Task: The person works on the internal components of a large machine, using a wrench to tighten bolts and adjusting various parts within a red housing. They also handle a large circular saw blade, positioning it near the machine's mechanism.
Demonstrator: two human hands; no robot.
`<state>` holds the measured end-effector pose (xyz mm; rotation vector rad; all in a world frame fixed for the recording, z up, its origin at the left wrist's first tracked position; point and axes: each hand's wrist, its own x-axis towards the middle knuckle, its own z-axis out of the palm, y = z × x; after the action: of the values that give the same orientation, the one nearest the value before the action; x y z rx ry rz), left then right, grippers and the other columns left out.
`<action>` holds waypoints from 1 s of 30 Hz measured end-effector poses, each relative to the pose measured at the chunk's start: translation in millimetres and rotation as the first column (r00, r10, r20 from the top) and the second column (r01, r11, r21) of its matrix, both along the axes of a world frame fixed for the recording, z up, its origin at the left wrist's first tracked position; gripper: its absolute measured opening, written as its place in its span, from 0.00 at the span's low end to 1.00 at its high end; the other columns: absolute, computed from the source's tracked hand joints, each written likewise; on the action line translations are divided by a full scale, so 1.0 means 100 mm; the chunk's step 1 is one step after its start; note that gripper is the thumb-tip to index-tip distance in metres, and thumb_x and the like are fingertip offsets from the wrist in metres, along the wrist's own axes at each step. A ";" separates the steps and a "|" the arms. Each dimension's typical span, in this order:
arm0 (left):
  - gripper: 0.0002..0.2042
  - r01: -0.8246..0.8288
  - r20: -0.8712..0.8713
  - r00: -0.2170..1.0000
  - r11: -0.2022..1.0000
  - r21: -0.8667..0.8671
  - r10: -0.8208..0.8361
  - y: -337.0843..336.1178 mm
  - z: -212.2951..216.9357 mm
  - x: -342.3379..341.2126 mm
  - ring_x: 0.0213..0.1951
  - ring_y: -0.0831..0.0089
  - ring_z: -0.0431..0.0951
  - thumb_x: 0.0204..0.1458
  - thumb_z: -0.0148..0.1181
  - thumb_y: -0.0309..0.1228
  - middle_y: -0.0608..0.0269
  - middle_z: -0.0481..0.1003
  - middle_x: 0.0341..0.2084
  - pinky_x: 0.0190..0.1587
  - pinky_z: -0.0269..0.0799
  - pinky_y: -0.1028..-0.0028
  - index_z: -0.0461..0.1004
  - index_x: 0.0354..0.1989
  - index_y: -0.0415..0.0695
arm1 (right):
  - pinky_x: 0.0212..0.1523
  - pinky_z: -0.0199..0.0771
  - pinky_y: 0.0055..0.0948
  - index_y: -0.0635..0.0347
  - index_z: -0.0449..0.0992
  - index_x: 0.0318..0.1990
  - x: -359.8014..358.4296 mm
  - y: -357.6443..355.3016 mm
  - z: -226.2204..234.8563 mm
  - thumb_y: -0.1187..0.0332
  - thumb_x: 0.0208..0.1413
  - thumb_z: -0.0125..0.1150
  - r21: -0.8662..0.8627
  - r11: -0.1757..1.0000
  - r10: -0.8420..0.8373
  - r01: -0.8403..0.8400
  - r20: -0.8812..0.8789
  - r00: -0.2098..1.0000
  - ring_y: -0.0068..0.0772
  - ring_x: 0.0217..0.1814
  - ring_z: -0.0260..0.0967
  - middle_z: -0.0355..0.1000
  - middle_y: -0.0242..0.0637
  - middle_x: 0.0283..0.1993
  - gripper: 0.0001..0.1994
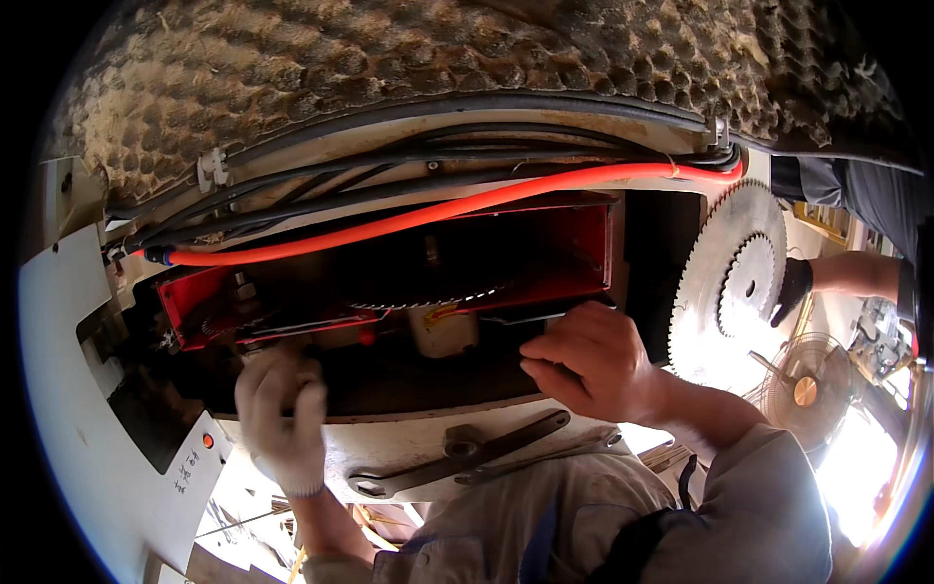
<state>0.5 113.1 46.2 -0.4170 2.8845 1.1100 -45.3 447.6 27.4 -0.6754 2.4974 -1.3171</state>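
your right hand (584,365) reaches into the red housing (574,255), fingers curled at its lower edge; whether that grip closes on anything cannot be told. the mounted saw blade (428,295) lies up and to the left of it, edge-on, its long axis running left to right. your gloved left hand (282,414) (blurred) hovers lower left, its grip unclear. the right hand is the nearer. a loose saw blade (730,292) is held by a co-worker's hand (793,290), and two wrenches (457,462) rest below the opening.

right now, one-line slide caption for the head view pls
Gloved left hand and bare right hand reach into a red-lined saw housing beneath an orange hose; another person holds toothed circular blades.
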 end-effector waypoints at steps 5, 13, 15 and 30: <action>0.13 0.596 0.037 0.801 0.791 -0.139 -0.597 0.11 -0.40 -0.72 0.42 0.51 0.78 0.47 0.67 0.30 0.51 0.78 0.42 0.45 0.75 0.62 0.77 0.40 0.37 | 0.29 0.71 0.37 0.60 0.79 0.36 -0.22 0.11 -0.05 0.74 0.46 0.72 0.177 0.984 0.042 -0.006 -0.201 0.979 0.42 0.26 0.71 0.75 0.38 0.28 0.09; 0.14 0.690 0.228 0.704 0.724 0.004 -0.673 0.04 -0.47 -1.04 0.36 0.49 0.80 0.52 0.66 0.37 0.49 0.79 0.36 0.38 0.77 0.61 0.79 0.39 0.38 | 0.37 0.77 0.35 0.56 0.78 0.43 -0.61 0.10 -0.38 0.68 0.52 0.58 0.717 0.554 0.477 -0.422 0.142 0.868 0.38 0.41 0.77 0.76 0.37 0.36 0.11; 0.16 0.731 0.255 0.668 0.681 -0.050 -0.699 0.04 -0.52 -1.04 0.33 0.51 0.81 0.52 0.67 0.41 0.52 0.79 0.34 0.35 0.76 0.62 0.80 0.40 0.40 | 0.36 0.78 0.37 0.56 0.78 0.43 -0.70 0.06 -0.50 0.68 0.54 0.57 0.715 0.511 0.569 -0.477 0.135 0.811 0.40 0.41 0.78 0.77 0.38 0.36 0.10; 0.20 0.738 0.340 0.657 0.667 -0.104 -0.673 -0.05 -0.85 -1.08 0.27 0.45 0.76 0.56 0.63 0.45 0.46 0.74 0.21 0.30 0.70 0.54 0.71 0.23 0.40 | 0.31 0.77 0.41 0.61 0.74 0.32 -0.77 -0.11 -0.91 0.67 0.48 0.60 0.677 0.538 0.645 -0.502 0.053 0.762 0.43 0.34 0.76 0.74 0.39 0.30 0.08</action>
<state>-107.7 108.3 -38.8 0.5156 2.5101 0.5149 -122.2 436.2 -63.9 -1.3276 2.2855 -0.0839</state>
